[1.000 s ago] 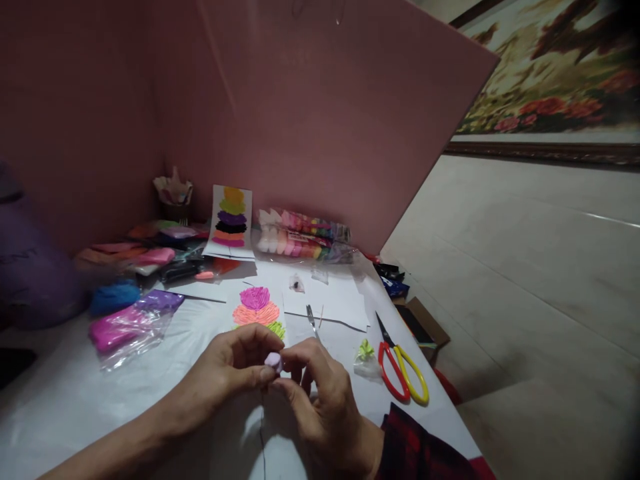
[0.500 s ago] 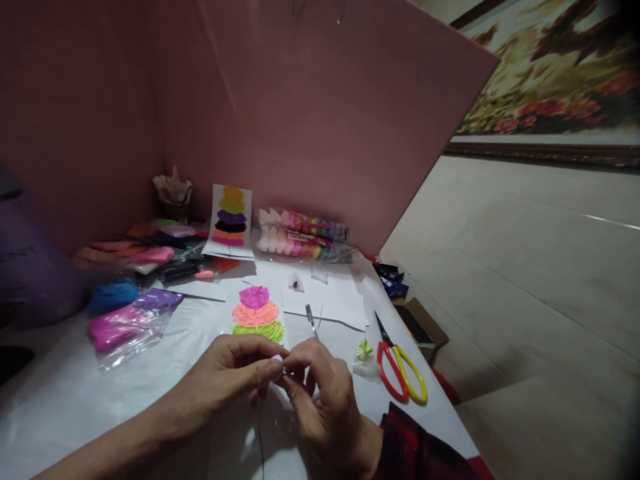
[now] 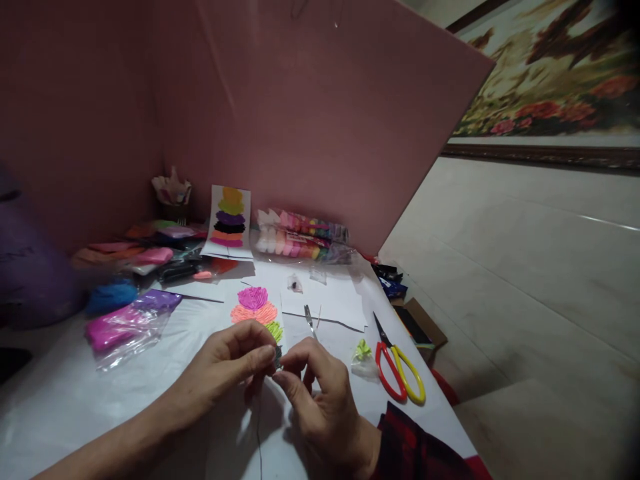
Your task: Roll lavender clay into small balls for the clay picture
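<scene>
My left hand point(image 3: 237, 357) is closed, thumb and fingers pinching a small dark grey piece point(image 3: 279, 356) of uncertain kind. Against its right side, my right hand point(image 3: 315, 383) has thumb and forefinger drawn together; whatever lies between those tips is too small to make out. Just beyond the hands is a layered clay picture: a magenta tuft point(image 3: 253, 298), an orange layer point(image 3: 250, 312) and a lime green layer point(image 3: 275, 331), partly covered by my left hand. A thin dark line point(image 3: 259, 433) runs down below my fingers.
Red-and-yellow-handled scissors point(image 3: 399, 367) and a bag of green clay point(image 3: 364, 353) lie right. A fork point(image 3: 309, 319) rests on white paper. Behind are a coloured sample card point(image 3: 206, 227) and packed clay point(image 3: 300, 243); clay packets point(image 3: 117, 327) lie left, beside a purple container point(image 3: 35, 260).
A pale bit at my left fingertips no longer shows; a dark grey piece is visible there now. My right fingertips have shifted slightly left and down.
</scene>
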`<state>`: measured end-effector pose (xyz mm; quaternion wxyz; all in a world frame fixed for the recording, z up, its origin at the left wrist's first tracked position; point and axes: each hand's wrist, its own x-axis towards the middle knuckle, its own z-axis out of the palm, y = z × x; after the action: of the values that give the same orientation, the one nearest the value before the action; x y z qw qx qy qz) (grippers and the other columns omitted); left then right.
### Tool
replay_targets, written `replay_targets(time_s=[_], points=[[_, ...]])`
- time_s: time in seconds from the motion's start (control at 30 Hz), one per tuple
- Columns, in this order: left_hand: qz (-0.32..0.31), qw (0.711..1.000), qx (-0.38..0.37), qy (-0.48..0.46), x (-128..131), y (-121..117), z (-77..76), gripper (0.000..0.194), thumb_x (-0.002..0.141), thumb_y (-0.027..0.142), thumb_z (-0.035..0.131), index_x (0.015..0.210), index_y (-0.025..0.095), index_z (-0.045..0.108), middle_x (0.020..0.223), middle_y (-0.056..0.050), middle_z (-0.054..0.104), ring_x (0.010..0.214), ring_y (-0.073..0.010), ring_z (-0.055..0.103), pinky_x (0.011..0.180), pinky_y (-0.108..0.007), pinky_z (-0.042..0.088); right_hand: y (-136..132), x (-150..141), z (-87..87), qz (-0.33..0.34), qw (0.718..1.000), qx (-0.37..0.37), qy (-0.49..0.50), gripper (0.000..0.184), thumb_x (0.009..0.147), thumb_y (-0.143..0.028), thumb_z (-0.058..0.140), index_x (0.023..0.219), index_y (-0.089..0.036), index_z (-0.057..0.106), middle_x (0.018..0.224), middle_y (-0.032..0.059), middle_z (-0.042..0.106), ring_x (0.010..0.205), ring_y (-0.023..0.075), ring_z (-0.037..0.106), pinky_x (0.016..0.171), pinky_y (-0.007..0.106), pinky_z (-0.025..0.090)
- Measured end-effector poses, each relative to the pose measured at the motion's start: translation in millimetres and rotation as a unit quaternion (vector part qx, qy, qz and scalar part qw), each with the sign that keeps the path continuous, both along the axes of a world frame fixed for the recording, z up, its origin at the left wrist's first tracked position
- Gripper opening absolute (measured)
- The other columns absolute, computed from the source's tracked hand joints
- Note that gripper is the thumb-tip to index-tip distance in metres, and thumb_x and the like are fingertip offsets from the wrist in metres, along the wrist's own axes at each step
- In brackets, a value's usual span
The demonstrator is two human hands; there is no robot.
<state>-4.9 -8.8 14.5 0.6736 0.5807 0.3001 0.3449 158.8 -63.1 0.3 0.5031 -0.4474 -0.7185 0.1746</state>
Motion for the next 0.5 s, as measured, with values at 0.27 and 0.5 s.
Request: replay_targets(time_s=[0.27, 0.5], points=[[0.065, 0.977, 0.2, 0.024, -2.1, -6.9, 5.1, 0.009, 0.078, 0.025, 0.067, 0.071, 0.021, 0.069, 0.073, 0.0, 0.054, 0.07, -0.0143, 0.051, 0.063, -0.025, 0.041, -1.2, -1.4, -0.4, 0.0, 0.995, -0.093, 0.025, 0.012, 0.082, -0.02, 0.054, 0.071, -0.016, 0.055, 0.06, -0.0024, 0.053, 0.049, 0.0083, 0.044, 0.046, 0.021, 0.033], [0.116, 0.989, 0.086, 0.011, -3.1, -6.5, 6.6, 0.013, 0.078, 0.03, 0.066, 0.088, 0.022, 0.069, 0.067, 0.001, 0.06, 0.055, -0.0124, 0.051, 0.051, -0.024, 0.043, -1.8, -1.6, 0.2, 0.012, 0.994, -0.098, 0.04, 0.012, 0.083, -0.019, 0.053, 0.073, -0.015, 0.057, 0.06, -0.0018, 0.053, 0.051, 0.0086, 0.043, 0.048, 0.021, 0.034]])
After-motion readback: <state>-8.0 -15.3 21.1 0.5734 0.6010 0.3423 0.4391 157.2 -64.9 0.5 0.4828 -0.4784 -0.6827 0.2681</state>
